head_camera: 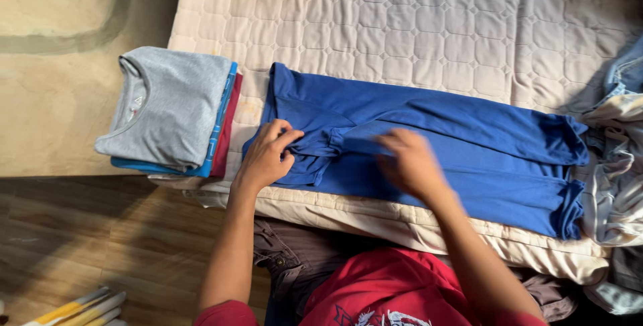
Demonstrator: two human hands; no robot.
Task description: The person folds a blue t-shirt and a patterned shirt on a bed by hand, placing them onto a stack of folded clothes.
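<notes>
garment: blue t-shirt [429,145] is laid flat on the quilted mattress [415,24], near its front edge, partly folded lengthwise
long axis: run left to right across the view; collar end at the left, hem end bunched at the right
left hand [264,155]: placed on the folded-in sleeve at the collar end; fingers [284,140] are curled and pinched on a bunch of blue cloth
right hand [408,162]: held over the middle of the shirt, blurred; fingers [388,142] look loosely spread on or just above the cloth, contact cannot be told
key relation: both hands are kept on the left half of the shirt; the hem end lies well off to the right of the right hand, which is the nearer hand to it
fold line: a lengthwise ridge is seen from the sleeve toward the hem, between the two hands and beyond
stack: grey folded shirt [171,105] is set on top of blue and red folded ones, just left of the blue t-shirt, at the mattress corner
loose pile: unfolded clothes [616,165] are heaped at the right, touching the hem end
</notes>
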